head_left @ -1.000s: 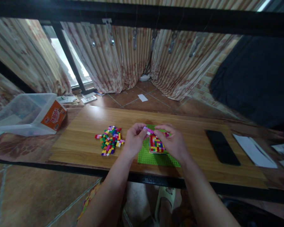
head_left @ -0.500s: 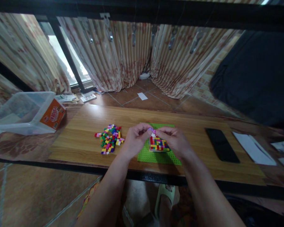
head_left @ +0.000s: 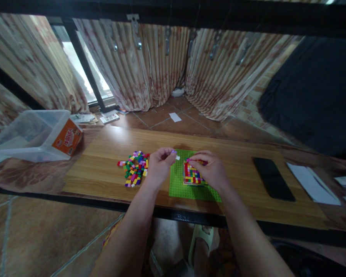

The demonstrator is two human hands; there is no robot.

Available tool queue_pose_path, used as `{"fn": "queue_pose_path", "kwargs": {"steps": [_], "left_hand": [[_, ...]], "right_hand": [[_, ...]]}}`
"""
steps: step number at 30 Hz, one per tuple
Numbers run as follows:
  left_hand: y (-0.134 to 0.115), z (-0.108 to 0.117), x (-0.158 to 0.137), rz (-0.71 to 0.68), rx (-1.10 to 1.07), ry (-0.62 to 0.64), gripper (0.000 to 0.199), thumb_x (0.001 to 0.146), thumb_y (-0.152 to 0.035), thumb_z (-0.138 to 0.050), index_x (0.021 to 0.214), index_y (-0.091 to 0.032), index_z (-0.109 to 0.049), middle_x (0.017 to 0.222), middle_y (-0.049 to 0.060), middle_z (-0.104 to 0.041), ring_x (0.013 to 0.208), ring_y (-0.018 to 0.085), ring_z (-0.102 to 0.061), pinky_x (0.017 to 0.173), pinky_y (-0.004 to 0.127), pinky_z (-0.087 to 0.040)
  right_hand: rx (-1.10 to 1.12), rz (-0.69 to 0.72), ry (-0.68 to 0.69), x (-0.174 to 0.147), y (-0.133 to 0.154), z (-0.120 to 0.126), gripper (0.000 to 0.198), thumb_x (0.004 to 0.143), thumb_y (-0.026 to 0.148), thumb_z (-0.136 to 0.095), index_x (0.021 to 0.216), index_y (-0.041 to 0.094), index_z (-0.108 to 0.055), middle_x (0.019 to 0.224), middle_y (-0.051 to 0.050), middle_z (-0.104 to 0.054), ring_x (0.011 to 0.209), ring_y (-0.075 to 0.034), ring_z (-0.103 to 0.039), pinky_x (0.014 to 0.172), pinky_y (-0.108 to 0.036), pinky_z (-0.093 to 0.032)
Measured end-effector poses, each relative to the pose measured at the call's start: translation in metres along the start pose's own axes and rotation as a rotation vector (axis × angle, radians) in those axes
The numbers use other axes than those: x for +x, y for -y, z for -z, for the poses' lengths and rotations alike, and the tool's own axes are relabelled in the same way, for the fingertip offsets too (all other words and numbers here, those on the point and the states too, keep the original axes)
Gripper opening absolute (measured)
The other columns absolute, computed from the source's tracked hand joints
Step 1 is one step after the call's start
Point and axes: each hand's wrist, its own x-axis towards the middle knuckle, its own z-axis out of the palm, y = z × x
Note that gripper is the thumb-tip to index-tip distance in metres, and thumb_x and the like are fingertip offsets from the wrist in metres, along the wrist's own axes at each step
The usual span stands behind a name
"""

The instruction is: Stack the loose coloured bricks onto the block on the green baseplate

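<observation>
Toy bricks: a patterned block on a green baseplate, small pieces at your fingertips, a loose heap to the left.
Your left hand (head_left: pixel 160 166) pinches a purple brick (head_left: pixel 173 152), with a white brick (head_left: pixel 178 157) just beside it, raised clear of the block; your right hand (head_left: pixel 210 169) pinches a magenta brick (head_left: pixel 188 160) at the block's far left corner, contact unclear. The block (head_left: pixel 192 176) sits low and flat-topped, a mosaic of red, yellow, white, blue and green, its right part hidden from you. Beneath it lies the studded baseplate (head_left: pixel 178 189). Your heap of loose bricks (head_left: pixel 135 169) spreads unevenly, well apart from the baseplate.
</observation>
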Motion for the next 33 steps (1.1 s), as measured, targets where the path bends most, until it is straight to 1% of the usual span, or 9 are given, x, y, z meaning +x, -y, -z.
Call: {"fn": "queue_pose_path", "kwargs": {"steps": [9,12,15,17,20,23,28,31,33], "left_hand": [[0.001,0.001,-0.001,0.001,0.025,0.025,0.013,0.069,-0.026,-0.071,0.073,-0.014,-0.067,0.066,-0.002,-0.061,0.061,0.009,-0.051,0.061,0.022,-0.040],[0.002,0.001,-0.001,-0.008,0.035,0.030,0.012,0.070,-0.026,-0.071,0.072,-0.015,-0.067,0.064,-0.003,-0.060,0.060,0.008,-0.050,0.060,0.023,-0.040],[0.002,0.000,-0.001,-0.003,0.042,0.032,0.012,0.069,-0.026,-0.071,0.072,-0.015,-0.067,0.065,-0.002,-0.060,0.061,0.009,-0.050,0.061,0.023,-0.040],[0.002,-0.001,-0.001,0.004,0.042,0.031,0.013,0.068,-0.026,-0.071,0.073,-0.015,-0.068,0.066,-0.002,-0.061,0.061,0.009,-0.051,0.060,0.023,-0.040],[0.002,-0.001,-0.002,0.016,0.045,0.029,0.013,0.068,-0.026,-0.071,0.073,-0.015,-0.068,0.066,-0.002,-0.061,0.061,0.009,-0.051,0.061,0.023,-0.041],[0.003,-0.001,-0.002,0.027,0.042,0.027,0.013,0.068,-0.026,-0.072,0.074,-0.015,-0.068,0.067,-0.001,-0.062,0.061,0.009,-0.052,0.061,0.023,-0.041],[0.005,-0.002,-0.003,0.034,0.035,0.042,0.016,0.066,-0.027,-0.073,0.075,-0.015,-0.069,0.068,-0.001,-0.063,0.063,0.010,-0.053,0.062,0.023,-0.043],[0.005,-0.002,-0.004,0.052,0.026,0.055,0.018,0.066,-0.028,-0.074,0.076,-0.014,-0.069,0.071,0.000,-0.065,0.066,0.011,-0.056,0.064,0.023,-0.044],[0.004,-0.002,-0.005,0.066,0.012,0.057,0.018,0.066,-0.028,-0.074,0.077,-0.014,-0.069,0.071,0.000,-0.065,0.066,0.010,-0.056,0.065,0.023,-0.045]], "right_hand": [[0.055,-0.039,-0.032,0.004,-0.010,-0.011,0.005,0.069,0.028,-0.073,0.072,0.025,-0.075,0.093,-0.005,-0.069,0.093,-0.023,-0.064,0.091,-0.041,-0.046],[0.134,-0.155,-0.015,0.004,-0.011,-0.013,0.010,0.067,0.032,-0.073,0.073,0.023,-0.073,0.089,-0.004,-0.071,0.085,-0.021,-0.066,0.083,-0.038,-0.050],[0.234,-0.333,0.016,0.006,-0.013,-0.014,0.026,0.062,0.036,-0.076,0.083,0.021,-0.074,0.082,-0.004,-0.073,0.072,-0.019,-0.066,0.071,-0.035,-0.052],[0.317,-0.403,0.039,0.008,-0.012,-0.015,0.033,0.058,0.036,-0.079,0.087,0.020,-0.074,0.082,-0.004,-0.074,0.070,-0.019,-0.066,0.068,-0.033,-0.053],[0.383,-0.469,0.073,0.010,-0.007,-0.013,0.033,0.055,0.032,-0.079,0.086,0.019,-0.075,0.081,-0.005,-0.075,0.069,-0.018,-0.067,0.065,-0.031,-0.053],[0.369,-0.524,0.084,0.012,-0.001,-0.012,0.027,0.056,0.026,-0.078,0.082,0.019,-0.076,0.075,-0.004,-0.075,0.064,-0.017,-0.066,0.062,-0.030,-0.051],[0.358,-0.528,0.078,0.013,-0.001,-0.015,0.023,0.057,0.024,-0.077,0.079,0.018,-0.076,0.072,-0.004,-0.075,0.062,-0.017,-0.066,0.060,-0.029,-0.051],[0.343,-0.476,0.086,0.011,-0.007,-0.017,0.024,0.059,0.028,-0.076,0.081,0.018,-0.076,0.072,-0.005,-0.074,0.063,-0.018,-0.066,0.060,-0.030,-0.051],[0.339,-0.422,0.077,0.009,-0.010,-0.016,0.029,0.061,0.032,-0.077,0.086,0.019,-0.076,0.078,-0.005,-0.076,0.067,-0.019,-0.067,0.064,-0.032,-0.052]]}}
